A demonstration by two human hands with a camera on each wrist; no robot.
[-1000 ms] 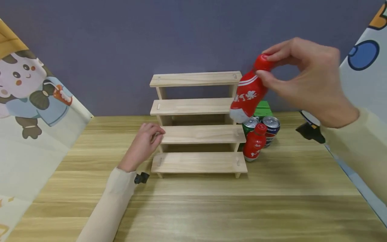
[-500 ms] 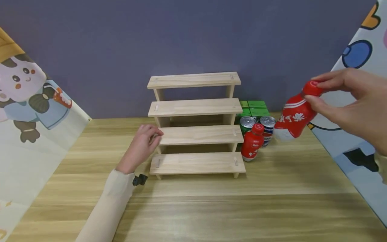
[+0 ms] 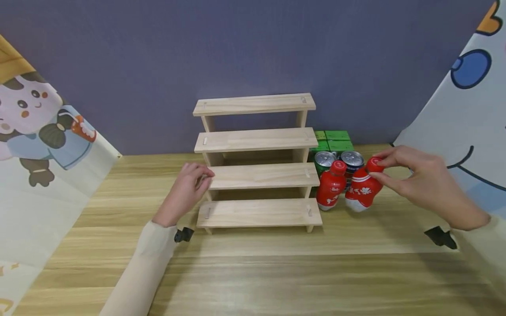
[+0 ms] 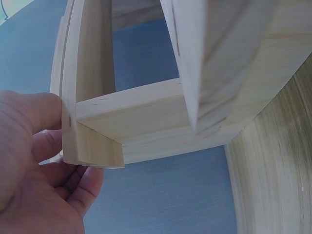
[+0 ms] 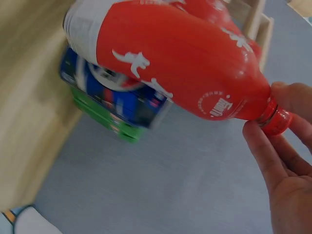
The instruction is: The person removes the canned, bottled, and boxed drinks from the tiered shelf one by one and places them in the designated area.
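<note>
My right hand [image 3: 421,182] pinches a red bottle [image 3: 361,191] by its cap, fingertips round the neck. This bottle tilts slightly, its white base low over the table beside a second red bottle [image 3: 331,188] that stands upright. In the right wrist view the held bottle [image 5: 185,58] fills the upper part, with a blue can [image 5: 105,90] behind it. My left hand [image 3: 189,188] grips the left end of the third step down of a four-tier wooden shelf [image 3: 258,213]. Close up in the left wrist view, thumb and fingers lie on either side of the board's end [image 4: 73,126].
Behind the bottles stand a green can [image 3: 325,159] and a dark blue can [image 3: 352,159]. Farther back are green boxes [image 3: 336,136] against the grey-blue wall [image 3: 253,48]. Printed panels flank the wooden table [image 3: 253,272] on both sides.
My right hand first swung right with the red bottle, away from the shelf, then came down and back left beside the standing bottle. The left hand keeps its place.
</note>
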